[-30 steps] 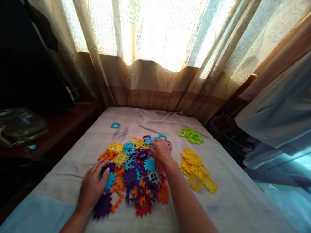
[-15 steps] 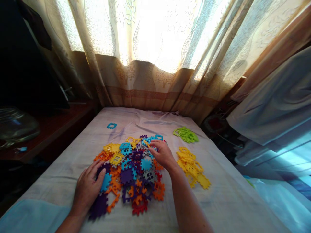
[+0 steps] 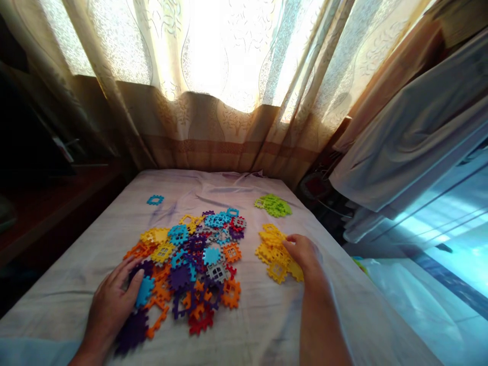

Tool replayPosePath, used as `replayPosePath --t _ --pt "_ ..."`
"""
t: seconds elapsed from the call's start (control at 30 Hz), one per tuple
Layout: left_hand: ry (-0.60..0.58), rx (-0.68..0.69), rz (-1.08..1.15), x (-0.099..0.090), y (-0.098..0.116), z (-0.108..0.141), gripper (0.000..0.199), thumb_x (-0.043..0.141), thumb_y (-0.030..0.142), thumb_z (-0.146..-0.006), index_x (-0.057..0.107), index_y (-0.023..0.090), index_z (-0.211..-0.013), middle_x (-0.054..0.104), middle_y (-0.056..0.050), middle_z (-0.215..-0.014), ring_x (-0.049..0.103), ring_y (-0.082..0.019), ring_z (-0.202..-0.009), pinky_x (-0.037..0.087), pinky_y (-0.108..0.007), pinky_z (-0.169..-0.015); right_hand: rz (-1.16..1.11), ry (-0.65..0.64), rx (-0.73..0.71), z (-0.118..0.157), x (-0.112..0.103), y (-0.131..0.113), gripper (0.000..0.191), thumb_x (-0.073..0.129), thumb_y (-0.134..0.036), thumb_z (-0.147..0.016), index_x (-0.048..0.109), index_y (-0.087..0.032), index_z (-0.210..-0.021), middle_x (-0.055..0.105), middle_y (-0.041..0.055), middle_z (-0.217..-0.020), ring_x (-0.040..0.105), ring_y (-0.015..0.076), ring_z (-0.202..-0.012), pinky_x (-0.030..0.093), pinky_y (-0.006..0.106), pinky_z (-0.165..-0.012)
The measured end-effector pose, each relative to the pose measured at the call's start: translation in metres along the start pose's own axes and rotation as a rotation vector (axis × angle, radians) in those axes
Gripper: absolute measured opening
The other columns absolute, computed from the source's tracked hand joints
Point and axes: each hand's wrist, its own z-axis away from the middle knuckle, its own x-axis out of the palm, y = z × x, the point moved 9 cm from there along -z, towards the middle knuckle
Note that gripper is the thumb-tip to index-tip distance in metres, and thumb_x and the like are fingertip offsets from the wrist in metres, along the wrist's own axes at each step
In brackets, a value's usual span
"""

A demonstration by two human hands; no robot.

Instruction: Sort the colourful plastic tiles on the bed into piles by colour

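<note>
A mixed heap of notched plastic building tiles (image 3: 179, 277) in purple, orange, blue, yellow, grey and red lies mid-table. My left hand (image 3: 114, 292) rests open on the heap's left edge, fingers stretched over a dark purple tile and its thumb beside a blue tile (image 3: 145, 291). Off to the right is a smaller pile of yellow tiles (image 3: 276, 256). My right hand (image 3: 305, 251) reaches that pile's right side, fingertips pinched at a yellow tile there; the fingers partly hide the tile.
Behind the yellow pile sits a pile of lime green tiles (image 3: 276, 205). One blue frame tile (image 3: 155, 200) lies alone at the far left of the cloth-covered table (image 3: 114, 229). Curtains (image 3: 206, 122) hang past the far edge, and clothes (image 3: 404, 127) hang at the right.
My right hand has moved from the back of the mixed heap, with a yellow tile, rightward to the yellow pile. My left hand stays on the heap. The view has turned slightly right.
</note>
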Motion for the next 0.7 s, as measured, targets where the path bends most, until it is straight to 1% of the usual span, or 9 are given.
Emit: replayPosePath --t 0.03,0.1,0.17,0.27,0.37,0.43,0.57,0.63,0.7 --pt "0.007 -0.003 -0.003 0.000 0.000 0.000 0.046 0.045 0.056 -0.084 0.068 0.024 -0.108 0.069 -0.009 -0.119 0.062 -0.029 -0.115 0.047 -0.045 -0.103 -0.005 0.008 -0.011 0.001 -0.001 -0.001 0.036 0.052 -0.038 -0.087 0.071 -0.025 -0.115 0.071 0.0094 -0.116 0.065 0.0267 -0.107 0.050 0.034 -0.084" --pt "0.018 -0.006 -0.014 -0.001 0.001 0.000 0.047 0.045 0.056 -0.084 0.068 0.023 -0.106 0.068 -0.010 -0.120 0.063 -0.029 -0.113 0.048 -0.044 -0.101 -0.034 0.077 -0.053 0.005 -0.007 -0.010 0.037 0.051 -0.037 -0.089 0.069 -0.024 -0.118 0.070 0.0089 -0.118 0.065 0.0256 -0.108 0.049 0.034 -0.086" --pt "0.022 -0.005 -0.022 -0.002 0.002 0.001 0.046 0.044 0.055 -0.084 0.069 0.022 -0.107 0.068 -0.010 -0.121 0.063 -0.029 -0.112 0.050 -0.043 -0.099 -0.080 0.160 -0.139 0.010 -0.012 -0.031 0.035 0.050 -0.035 -0.090 0.069 -0.024 -0.118 0.070 0.0079 -0.119 0.064 0.0238 -0.109 0.048 0.033 -0.089" --pt "0.027 -0.002 -0.022 -0.004 0.005 0.001 0.045 0.045 0.054 -0.085 0.069 0.024 -0.107 0.069 -0.008 -0.120 0.064 -0.027 -0.111 0.048 -0.042 -0.101 -0.137 0.178 -0.378 0.024 -0.004 -0.087 0.029 0.051 -0.028 -0.091 0.072 -0.022 -0.110 0.071 0.0069 -0.116 0.063 0.0217 -0.109 0.046 0.031 -0.093" --pt "0.027 0.000 -0.017 -0.005 0.009 0.001 0.045 0.045 0.054 -0.085 0.070 0.023 -0.107 0.069 -0.008 -0.119 0.064 -0.027 -0.111 0.048 -0.043 -0.102 -0.175 0.119 -0.710 0.047 0.019 -0.159 0.023 0.054 -0.023 -0.090 0.074 -0.024 -0.102 0.072 0.0042 -0.110 0.063 0.0193 -0.106 0.044 0.029 -0.096" --pt "0.026 0.003 -0.014 -0.006 0.011 0.001 0.045 0.045 0.053 -0.086 0.070 0.024 -0.108 0.069 -0.008 -0.119 0.064 -0.027 -0.111 0.048 -0.043 -0.102 -0.169 0.086 -0.875 0.059 0.035 -0.202 0.024 0.055 -0.022 -0.089 0.074 -0.026 -0.102 0.072 0.0032 -0.111 0.062 0.0185 -0.107 0.043 0.029 -0.098" --pt "0.035 0.007 -0.019 -0.007 0.013 0.003 0.042 0.045 0.051 -0.086 0.070 0.024 -0.107 0.070 -0.008 -0.118 0.064 -0.026 -0.110 0.048 -0.042 -0.101 -0.035 0.052 -1.023 0.064 0.059 -0.266 0.032 0.053 -0.020 -0.089 0.070 -0.026 -0.115 0.067 0.0037 -0.125 0.056 0.0195 -0.117 0.040 0.032 -0.101" --pt "0.038 0.010 -0.025 -0.007 0.014 0.004 0.042 0.045 0.050 -0.087 0.070 0.023 -0.107 0.070 -0.008 -0.118 0.065 -0.027 -0.110 0.048 -0.043 -0.100 0.084 0.034 -1.063 0.060 0.069 -0.289 0.039 0.052 -0.021 -0.088 0.065 -0.026 -0.124 0.062 0.0039 -0.133 0.051 0.0209 -0.123 0.039 0.035 -0.102" --pt "0.043 0.013 -0.033 -0.007 0.015 0.004 0.042 0.045 0.049 -0.087 0.070 0.023 -0.108 0.070 -0.008 -0.118 0.064 -0.027 -0.111 0.048 -0.044 -0.100 0.175 0.010 -1.082 0.054 0.078 -0.304 0.043 0.053 -0.020 -0.087 0.062 -0.028 -0.128 0.060 0.0036 -0.136 0.048 0.0223 -0.127 0.039 0.037 -0.101"
